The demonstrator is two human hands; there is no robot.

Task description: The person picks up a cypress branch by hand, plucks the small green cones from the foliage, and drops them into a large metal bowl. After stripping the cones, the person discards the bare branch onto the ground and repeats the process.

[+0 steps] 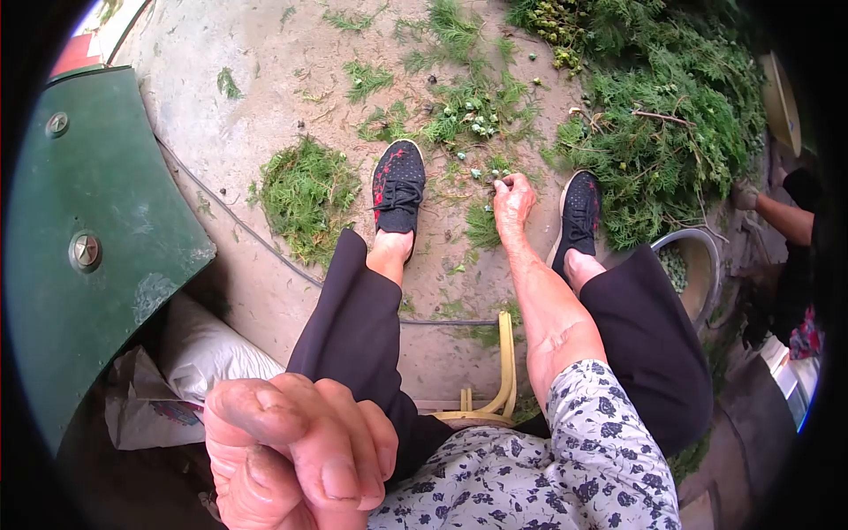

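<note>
My left hand [300, 450] is raised close to the camera at the lower left. Its fingers are curled in, and whatever they may hold is hidden. My right hand [514, 205] reaches down to the ground between my two black shoes, thumb and fingertips pinched together. Right at those fingertips lie small pale-green seed cones [476, 173] and bits of evergreen sprig; whether one is in the pinch I cannot make out. Ahead of the hand are loose green sprigs [459, 119] with more cones among them. A basin [704, 274] holding small green cones stands beside my right leg.
A large heap of evergreen branches [662, 115] fills the upper right. To the left are a small sprig pile [309, 199], a dark cable [221, 205], a green metal panel [115, 221] and a white sack [212, 349]. Another person's arm [782, 216] shows at far right.
</note>
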